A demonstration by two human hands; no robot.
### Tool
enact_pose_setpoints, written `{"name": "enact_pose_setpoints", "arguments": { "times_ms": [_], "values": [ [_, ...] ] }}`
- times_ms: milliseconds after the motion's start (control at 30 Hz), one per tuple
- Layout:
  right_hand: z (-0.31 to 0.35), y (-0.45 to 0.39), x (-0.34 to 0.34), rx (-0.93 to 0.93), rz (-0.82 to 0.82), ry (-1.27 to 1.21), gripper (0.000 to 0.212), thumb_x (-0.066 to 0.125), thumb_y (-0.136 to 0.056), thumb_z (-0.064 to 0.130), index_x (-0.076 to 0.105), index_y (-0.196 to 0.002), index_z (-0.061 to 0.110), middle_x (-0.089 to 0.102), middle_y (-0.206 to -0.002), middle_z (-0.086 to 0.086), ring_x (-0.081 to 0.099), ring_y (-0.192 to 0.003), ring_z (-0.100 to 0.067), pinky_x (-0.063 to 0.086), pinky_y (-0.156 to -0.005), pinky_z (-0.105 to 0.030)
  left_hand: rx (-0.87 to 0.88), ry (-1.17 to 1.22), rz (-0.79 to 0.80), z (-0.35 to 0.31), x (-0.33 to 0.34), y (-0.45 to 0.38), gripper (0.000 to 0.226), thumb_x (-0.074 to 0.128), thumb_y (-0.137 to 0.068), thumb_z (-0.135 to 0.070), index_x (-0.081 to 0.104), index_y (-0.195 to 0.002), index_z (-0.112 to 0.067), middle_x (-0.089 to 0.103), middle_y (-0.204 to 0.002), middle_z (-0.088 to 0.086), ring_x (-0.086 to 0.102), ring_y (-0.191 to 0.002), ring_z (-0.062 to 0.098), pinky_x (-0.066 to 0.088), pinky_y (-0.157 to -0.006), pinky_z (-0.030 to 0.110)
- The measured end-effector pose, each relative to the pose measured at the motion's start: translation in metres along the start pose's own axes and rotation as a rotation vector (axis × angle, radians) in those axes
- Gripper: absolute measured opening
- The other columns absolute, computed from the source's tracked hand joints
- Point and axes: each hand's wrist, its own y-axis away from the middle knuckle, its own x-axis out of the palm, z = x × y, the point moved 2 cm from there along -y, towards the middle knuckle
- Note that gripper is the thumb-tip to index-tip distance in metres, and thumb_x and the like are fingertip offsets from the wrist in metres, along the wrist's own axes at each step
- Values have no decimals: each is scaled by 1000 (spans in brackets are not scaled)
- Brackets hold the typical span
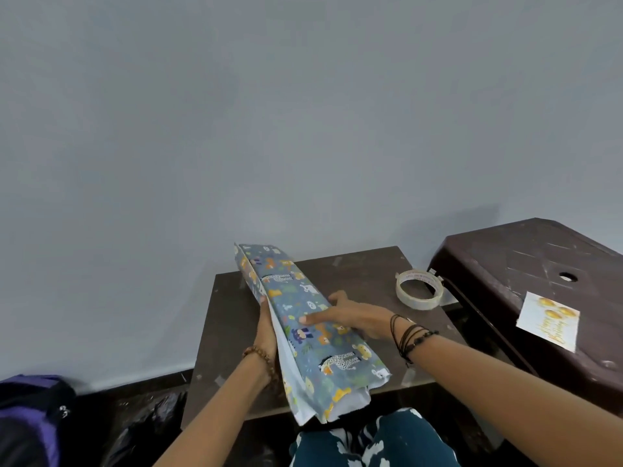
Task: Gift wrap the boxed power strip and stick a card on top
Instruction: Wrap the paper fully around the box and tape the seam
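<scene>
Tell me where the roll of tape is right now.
In the head view, the roll of tape lies flat at the far right corner of the small brown table, right of the wrapped box, beside the dark stool.

A purple backpack (pixel 30 416) sits on the floor beside a black bag (pixel 148 423).
</scene>
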Motion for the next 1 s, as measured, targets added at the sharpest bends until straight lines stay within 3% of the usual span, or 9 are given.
{"name": "enact_pose_setpoints", "arguments": {
  "times_ms": [67, 167, 333, 500, 600, 767, 867, 933, 1000],
  "values": [
    [-2, -2, 6, 10, -24, 27, 117, 80, -56, 59, 12, -142, 19, 41, -137, -8, 48, -122, -27, 44, -102, -43, -1, -96, -32, 1, -10, -2, 69, 11, -98, -49, 41, -134, 1, 45, -137, 17, 45, -120, 38, 37, -102, 50],
    [3, -3, 13, -66, -93, 95, 115, 84, -56, 51, 14, -141, 19, 38, -140, -11, 45, -124, -31, 43, -102, -46, -28, -158, -67, 3, -20, 11, 63, 17, -94, -56, 50, -121, -9, 53, -122, 11, 53, -107, 33, 45, -88, 45],
    [15, -7, 13, -93, -171, 199, 119, 84, -58, 47, 9, -145, 16, 30, -144, -16, 36, -130, -36, 39, -104, -48, -57, -314, -268, 26, -59, -6, 84, 73, -67, -53, 49, -132, -5, 53, -131, 16, 54, -114, 35, 42, -101, 47],
    [10, -5, 9, -56, -341, 264, 107, 76, -68, 50, 13, -144, 10, 30, -143, -18, 26, -133, -41, 34, -103, -48, -205, -449, -187, 33, -47, 39, 10, 58, -89, -6, 52, -94, -1, 62, -85, 20, 62, -66, 32, 54, -42, 31],
    [6, -4, 4, -26, -353, 209, 108, 75, -68, 53, 13, -144, 9, 30, -144, -20, 32, -131, -41, 37, -104, -48, -251, -507, -103, 46, -42, 50, 4, 49, -92, 0, 49, -95, 0, 60, -83, 20, 61, -62, 32, 53, -38, 28],
    [4, -4, 7, 2, -292, 198, 112, 77, -67, 49, 8, -145, 7, 46, -123, -18, 54, -104, -31, 46, -80, -38, 1, -840, -75, 48, -25, 44, 15, 55, -90, -10, 52, -76, -3, 58, -81, 18, 56, -65, 26, 55, -59, 37],
    [4, -1, -1, 22, -194, 166, 114, 79, -69, 41, 2, -146, 8, 49, -101, -9, 48, -67, -15, 39, -51, -24, 305, -1263, 18, 53, -15, 51, 24, 53, -90, -26, 55, -76, -7, 44, -123, 5, 56, -92, 23, 46, -80, 35],
    [3, 3, -9, 28, -142, 161, 114, 80, -70, 36, 1, -147, 9, 51, -118, -10, 54, -77, -18, 46, -57, -26, 419, -1372, 83, 56, -14, 58, 37, 44, -90, -47, 59, -82, -13, 20, -150, -8, 45, -123, 15, 44, -84, 29],
    [4, 7, -17, 8, -132, 232, 113, 83, -64, 41, 9, -145, 13, 51, -126, -10, 58, -97, -25, 53, -78, -37, 533, -1497, 141, 59, -15, 65, 74, 22, -77, -78, 62, -96, -19, -2, -157, -10, 14, -143, 8, 32, -107, 29]
  ]
}}
